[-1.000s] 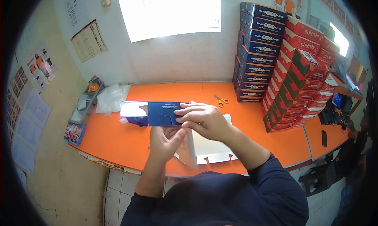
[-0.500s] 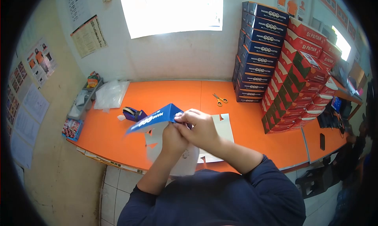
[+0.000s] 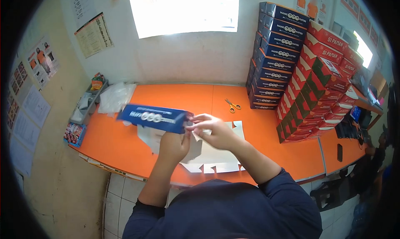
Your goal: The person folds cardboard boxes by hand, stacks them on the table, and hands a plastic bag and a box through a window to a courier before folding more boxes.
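Orange table (image 3: 175, 97) runs wall to wall; at its far right sit tall stacks of finished blue cartons (image 3: 275, 56) and red cartons (image 3: 321, 76), leaning a little, so a wide swing of my elbow could, I judge, nudge the nearest column. Under my arms lie flat white die-cut blanks (image 3: 212, 155), spread near the table's front edge; dragging a sleeve over them could push one off the edge. I hold a half-folded blue box (image 3: 152, 116) up above the table, left of centre, long side toward me, printed face showing. My left hand (image 3: 175, 143) grips it from below near its right end, fingers closed on the board. My right hand (image 3: 210, 128) pinches that same end, where a white flap shows, though which tab exactly is too blurred to tell. Main risk as I see it: the far left end hangs unsupported, so the board may sag or twist and crease off the score line, or the pinched flap may tear if pulled hard. Clear plastic bags (image 3: 114, 97) sit at back left, scissors (image 3: 233, 105) lie well apart behind my hands, no hazard unless I reach blind.
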The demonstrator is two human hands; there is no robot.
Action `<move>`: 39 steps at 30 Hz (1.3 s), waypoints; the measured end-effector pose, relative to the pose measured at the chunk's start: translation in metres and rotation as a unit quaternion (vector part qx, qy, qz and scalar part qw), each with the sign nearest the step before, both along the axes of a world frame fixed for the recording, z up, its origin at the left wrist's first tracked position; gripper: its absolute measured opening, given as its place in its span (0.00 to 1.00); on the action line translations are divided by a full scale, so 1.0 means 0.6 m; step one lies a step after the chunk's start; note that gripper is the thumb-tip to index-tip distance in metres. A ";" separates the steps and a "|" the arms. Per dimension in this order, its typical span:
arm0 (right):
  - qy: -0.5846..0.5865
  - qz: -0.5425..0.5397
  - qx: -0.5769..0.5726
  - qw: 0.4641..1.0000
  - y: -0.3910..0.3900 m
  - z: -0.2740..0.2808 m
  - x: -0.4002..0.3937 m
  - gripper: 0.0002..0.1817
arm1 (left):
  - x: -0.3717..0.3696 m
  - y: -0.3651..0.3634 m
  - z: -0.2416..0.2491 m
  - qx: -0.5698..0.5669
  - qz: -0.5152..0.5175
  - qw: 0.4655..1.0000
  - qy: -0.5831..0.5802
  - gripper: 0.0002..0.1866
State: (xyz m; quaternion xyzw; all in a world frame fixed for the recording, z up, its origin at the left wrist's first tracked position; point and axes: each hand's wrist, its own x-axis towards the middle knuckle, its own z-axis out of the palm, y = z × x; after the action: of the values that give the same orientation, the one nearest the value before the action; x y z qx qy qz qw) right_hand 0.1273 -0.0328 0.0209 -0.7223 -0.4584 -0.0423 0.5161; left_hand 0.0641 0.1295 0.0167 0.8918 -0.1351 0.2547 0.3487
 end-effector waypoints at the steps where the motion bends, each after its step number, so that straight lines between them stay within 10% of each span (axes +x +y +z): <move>1: 0.081 -0.014 0.006 0.997 -0.007 -0.004 0.016 0.12 | 0.005 -0.001 -0.021 0.061 0.041 0.993 0.095 0.17; 3: 0.138 -0.051 0.035 0.988 -0.001 -0.001 0.013 0.35 | 0.004 -0.026 -0.061 0.059 0.119 0.966 0.221 0.14; 6: -0.020 -0.095 -0.010 0.995 0.032 -0.016 -0.017 0.56 | -0.002 -0.039 -0.183 0.145 -0.039 0.987 0.060 0.10; 11: -0.037 -0.126 0.090 0.987 0.033 -0.012 -0.005 0.24 | -0.031 -0.037 -0.120 0.218 -0.135 0.949 0.186 0.26; 13: -0.145 -0.058 0.077 0.985 0.010 0.015 -0.010 0.24 | -0.003 0.012 -0.160 -0.193 -0.230 0.937 0.179 0.35; 14: -0.196 -0.025 0.071 0.978 -0.001 0.031 -0.017 0.24 | 0.000 0.054 -0.152 -0.500 -0.288 0.744 0.337 0.39; 19: -0.331 0.075 0.019 0.940 -0.017 0.076 -0.066 0.21 | -0.058 0.046 -0.009 -0.593 -0.219 0.768 0.107 0.27; 21: -0.194 0.060 0.180 0.963 -0.019 0.078 -0.076 0.17 | -0.061 0.024 -0.004 -0.694 -0.303 0.644 0.109 0.23; 23: -0.031 0.047 0.351 0.935 0.003 0.058 -0.094 0.13 | -0.057 -0.004 -0.018 -0.705 -0.247 0.663 0.045 0.21; 27: -0.187 -0.086 0.109 0.972 0.004 0.070 -0.087 0.15 | -0.060 -0.039 -0.026 -0.687 -0.148 0.711 0.033 0.16; 34: -0.153 -0.004 0.124 0.980 -0.014 0.050 -0.060 0.11 | -0.040 -0.019 -0.013 -0.513 -0.106 0.852 -0.004 0.16; 39: -0.201 -0.014 0.072 0.977 -0.005 0.027 -0.026 0.14 | -0.048 -0.011 -0.042 -0.552 -0.159 0.815 0.079 0.16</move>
State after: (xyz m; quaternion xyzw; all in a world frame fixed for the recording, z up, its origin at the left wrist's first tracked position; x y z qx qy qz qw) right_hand 0.1115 -0.0357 0.0371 -0.6666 -0.5383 -0.2268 0.4630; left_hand 0.0355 0.1226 -0.0087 0.5328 -0.0838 0.1563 0.8274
